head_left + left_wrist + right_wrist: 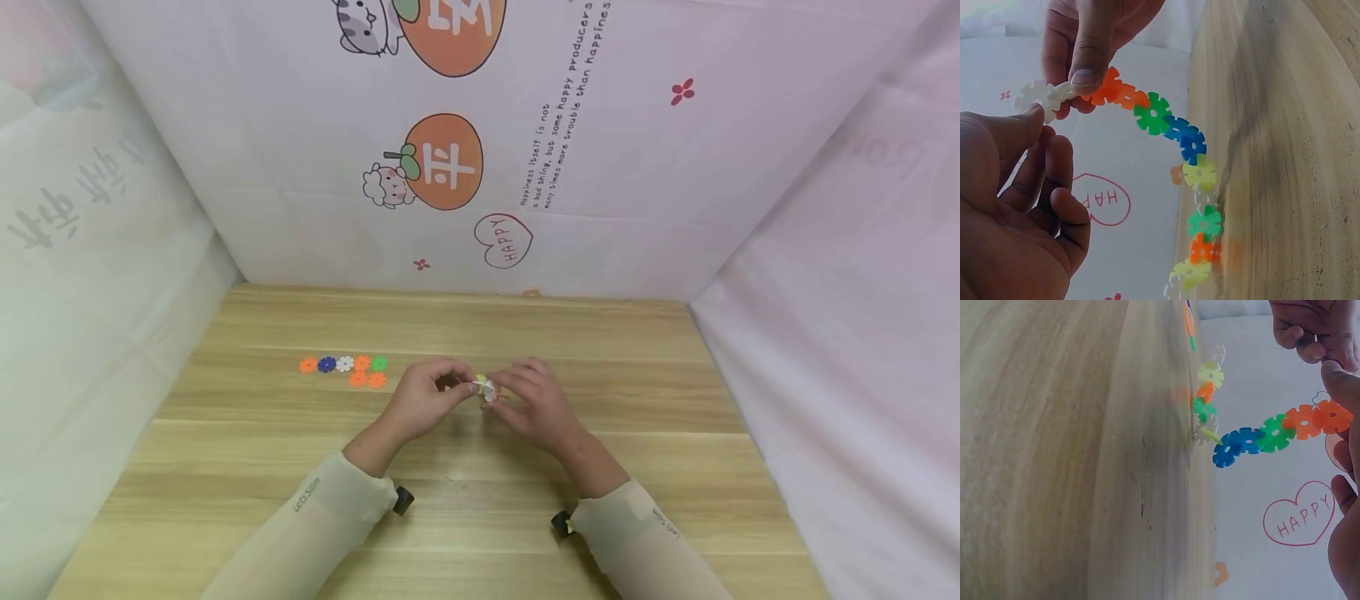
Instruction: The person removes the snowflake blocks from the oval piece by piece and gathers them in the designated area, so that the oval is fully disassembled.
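Note:
My left hand [420, 404] pinches a white notched plastic disc [1027, 97] between thumb and fingertips. Against it, my right hand [538, 402] grips the end of a chain of interlocked snowflake discs, at a second white disc [1065, 92] beside an orange disc [1107, 87]. From there the chain hangs down through a green disc [1153, 114] and a blue disc [1194, 145] to a yellow disc [1199, 173], then more white, green, orange and yellow pieces low at the tabletop. In the head view the hands hide most of the chain.
Several loose discs lie flat on the wooden table [262, 467] left of the hands, among them a dark blue disc [327, 365], a white disc [345, 364] and a green disc [379, 364]. A printed white cloth [600, 242] stands behind the table, with more cloth on both sides.

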Demonstrator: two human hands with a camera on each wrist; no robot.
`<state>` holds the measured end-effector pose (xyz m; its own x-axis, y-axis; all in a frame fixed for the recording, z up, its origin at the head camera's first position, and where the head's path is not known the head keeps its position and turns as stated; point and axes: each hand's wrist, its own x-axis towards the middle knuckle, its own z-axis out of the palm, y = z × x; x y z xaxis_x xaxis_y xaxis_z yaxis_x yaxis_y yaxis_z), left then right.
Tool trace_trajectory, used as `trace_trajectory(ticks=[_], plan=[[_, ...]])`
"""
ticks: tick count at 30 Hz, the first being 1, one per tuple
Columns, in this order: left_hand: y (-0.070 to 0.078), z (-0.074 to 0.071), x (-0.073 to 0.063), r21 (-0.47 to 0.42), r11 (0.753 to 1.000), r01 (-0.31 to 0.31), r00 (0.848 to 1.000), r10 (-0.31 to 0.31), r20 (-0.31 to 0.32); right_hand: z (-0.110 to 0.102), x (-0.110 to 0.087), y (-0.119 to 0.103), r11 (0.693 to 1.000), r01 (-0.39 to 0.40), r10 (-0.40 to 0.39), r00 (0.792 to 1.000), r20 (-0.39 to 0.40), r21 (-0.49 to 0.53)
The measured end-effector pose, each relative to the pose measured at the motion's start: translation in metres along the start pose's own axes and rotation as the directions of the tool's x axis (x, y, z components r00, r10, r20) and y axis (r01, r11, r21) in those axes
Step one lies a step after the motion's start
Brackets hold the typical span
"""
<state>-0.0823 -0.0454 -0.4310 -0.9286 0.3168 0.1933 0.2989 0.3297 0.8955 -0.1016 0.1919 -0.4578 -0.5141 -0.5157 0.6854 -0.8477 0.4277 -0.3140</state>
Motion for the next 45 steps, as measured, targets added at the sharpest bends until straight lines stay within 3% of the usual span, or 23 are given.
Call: trace_trajectory(ticks=[6,15,18,24,28,35,45], plan=[[0.002,-0.001,-0.001,0.012,1.000,0.010,1.000,-0.010,0.003,0.000,0.001,-0.001,1.000,0.007,-0.007,1.000,0.001,0.008],[-0.002,-0.002,-0.002,0.049,0.998,-0.029,0.999,0.030,-0.013,0.001,0.000,-0.001,1.000,0.007,-0.007,1.000,0.012,0.002],[-0.003,-0.006,-0.003,0.042,0.999,-0.008,0.999,0.010,-0.035,0.001,-0.002,0.001,1.000,0.000,0.000,1.000,0.015,-0.003],[-0.005,-0.025,-0.004,0.005,0.997,0.074,0.987,-0.073,-0.142,-0.002,-0.010,0.009,1.000,-0.008,0.008,0.999,-0.032,-0.023],[-0.007,-0.035,-0.006,0.007,0.992,0.129,0.982,-0.126,-0.140,-0.004,-0.009,0.010,1.000,-0.009,0.008,1.000,-0.025,-0.018],[-0.015,-0.038,-0.011,0.031,0.989,0.147,0.981,-0.141,-0.132,-0.005,-0.008,0.009,1.000,-0.016,0.016,1.000,-0.017,-0.024],[-0.029,-0.049,-0.020,0.030,0.977,0.209,0.964,-0.201,-0.173,-0.006,-0.009,0.008,0.999,-0.013,0.013,1.000,-0.010,-0.030]])
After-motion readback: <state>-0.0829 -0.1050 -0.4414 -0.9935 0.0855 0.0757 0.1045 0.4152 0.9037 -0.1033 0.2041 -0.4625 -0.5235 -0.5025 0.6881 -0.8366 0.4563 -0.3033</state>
